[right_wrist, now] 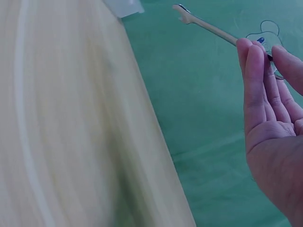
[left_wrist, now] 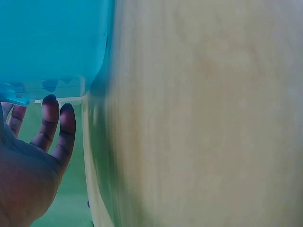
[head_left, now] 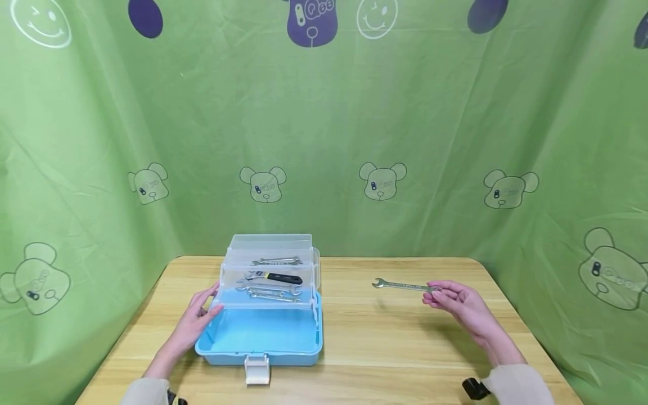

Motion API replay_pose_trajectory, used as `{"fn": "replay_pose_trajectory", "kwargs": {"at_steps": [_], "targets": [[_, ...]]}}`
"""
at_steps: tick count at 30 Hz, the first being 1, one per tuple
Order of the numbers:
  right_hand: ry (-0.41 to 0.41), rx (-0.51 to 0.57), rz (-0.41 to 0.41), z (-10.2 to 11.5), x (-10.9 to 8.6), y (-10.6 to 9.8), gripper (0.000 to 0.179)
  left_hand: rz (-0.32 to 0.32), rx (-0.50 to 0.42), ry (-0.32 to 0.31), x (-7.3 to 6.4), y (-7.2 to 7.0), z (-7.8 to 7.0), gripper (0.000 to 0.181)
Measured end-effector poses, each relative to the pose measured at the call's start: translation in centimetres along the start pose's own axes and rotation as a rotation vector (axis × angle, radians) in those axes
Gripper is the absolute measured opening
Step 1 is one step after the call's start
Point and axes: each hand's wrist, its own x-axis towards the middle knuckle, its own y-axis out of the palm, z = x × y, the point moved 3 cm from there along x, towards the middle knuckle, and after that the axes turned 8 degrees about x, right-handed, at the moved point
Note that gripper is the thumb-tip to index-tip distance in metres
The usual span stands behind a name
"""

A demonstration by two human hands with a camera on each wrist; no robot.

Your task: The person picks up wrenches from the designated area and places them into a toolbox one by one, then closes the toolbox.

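Observation:
My right hand (head_left: 463,309) pinches one end of a silver open-end wrench (head_left: 402,286) between thumb and fingertips. Held above the table, the wrench points left, its free end showing in the right wrist view (right_wrist: 213,30). At the left, my left hand (head_left: 191,323) rests against the side of a blue toolbox (head_left: 258,359), its thumb near the front corner of the clear lower tray (head_left: 233,301). That tray carries several silver wrenches (head_left: 275,295) and an adjustable wrench (head_left: 283,278) with a black handle. Another wrench (head_left: 275,260) lies in the clear tray behind.
The toolbox stands open on a wooden table (head_left: 374,349), its trays raised toward the back and its white latch (head_left: 257,371) hanging at the front. Green patterned curtains (head_left: 324,129) close in the back and both sides.

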Motion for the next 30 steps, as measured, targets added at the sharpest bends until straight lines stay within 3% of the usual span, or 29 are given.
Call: {"fn": "replay_pose_trajectory", "kwargs": {"at_steps": [10, 16, 23, 30], "targets": [[-0.046, 0.115, 0.018, 0.9, 1.9, 1.7, 0.027, 0.001, -0.001, 0.001, 0.0, 0.0, -0.1, 0.066], [-0.059, 0.118, 0.021, 1.3, 3.6, 3.2, 0.025, 0.001, -0.004, -0.002, -0.1, 0.0, -0.1, 0.066], [-0.046, 0.136, -0.004, 1.2, 6.6, 4.6, 0.030, 0.000, -0.004, 0.000, -0.2, -0.2, -0.3, 0.065], [-0.013, 0.172, -0.036, 1.0, 10.0, 7.5, 0.039, -0.010, 0.012, 0.021, -0.3, -0.1, -0.3, 0.064]]}}
